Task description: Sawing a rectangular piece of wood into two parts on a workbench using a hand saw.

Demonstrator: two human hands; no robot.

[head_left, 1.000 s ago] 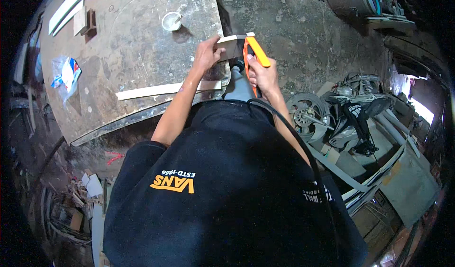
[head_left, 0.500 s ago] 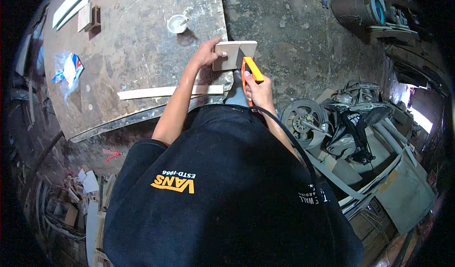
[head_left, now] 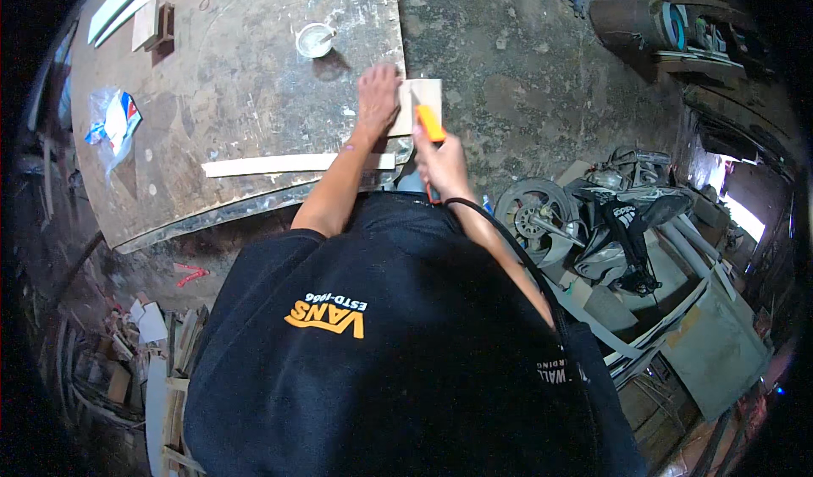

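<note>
A small pale wooden board [head_left: 433, 92] lies flat at the table's right edge, its right part sticking out past it. My left hand [head_left: 378, 98] holds the board down from above, slightly blurred, its fingertips partly hidden. My right hand [head_left: 444, 165] is closed round the orange and black handle of a handsaw [head_left: 430, 123]. Its blade rests over the board near the table edge and is mostly hidden or blurred. A long white wooden strip [head_left: 262, 165] lies on the table, passing under my left forearm.
On the worn wooden table [head_left: 229, 79] are a white cup [head_left: 315, 41], a plastic bag [head_left: 114, 126], a wood block [head_left: 152, 24] and pale strips. To the right, a wheel [head_left: 533, 215] and piled motorcycle parts stand on the floor. Scrap wood [head_left: 152, 320] lies at lower left.
The board has gone from tilted up in my left hand to flat on the table edge. My left hand has turned palm down over it, and the saw has come up onto it.
</note>
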